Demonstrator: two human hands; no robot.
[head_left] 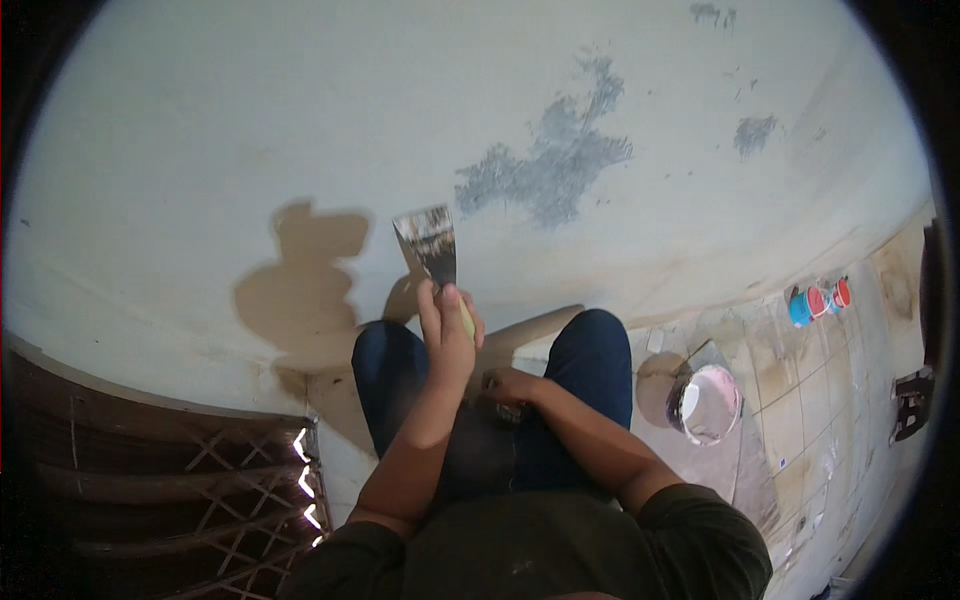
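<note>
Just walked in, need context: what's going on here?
The person's left hand holds a putty knife up near the pale wall, just left of a rough grey patch; whether it touches the wall is unclear. The right hand is between the knees; can't tell if it holds anything. A bucket stands off to the right.

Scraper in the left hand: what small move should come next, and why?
I'd probably ease the scraper slightly right, toward the grey patch: its blade sits just left of the patch's lower-left end, and the left hand holds it. I can't tell whether the blade touches the wall.
</note>
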